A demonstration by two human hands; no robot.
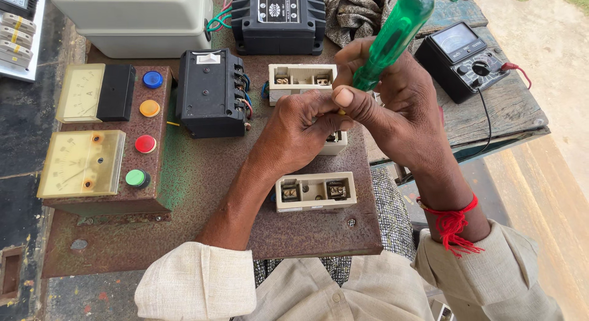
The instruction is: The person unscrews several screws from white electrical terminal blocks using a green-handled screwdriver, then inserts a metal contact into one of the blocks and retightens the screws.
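Three cream terminal blocks sit in a column down the right half of the rusty metal panel (202, 192), and we work on the middle one. Our left hand (300, 127) lies curled over that middle terminal block (336, 143), fingers folded down on it so that only its right end shows. Our right hand (392, 106) is closed around the green-handled screwdriver (392, 35), thumb and fingers pinching the lower handle; the handle tilts up toward the panel's far right corner, and its tip is hidden between our hands. The upper terminal block (300, 78) stands just beyond our knuckles, and the lower terminal block (315, 191) lies near the panel's front edge, clear of both hands. A black contactor (208, 94) sits left of the upper block. Along the panel's left edge, two yellowed meters (80, 131) flank a column of coloured push buttons (147, 121). A black multimeter (463, 60) rests on the wooden bench, off the panel's right edge.
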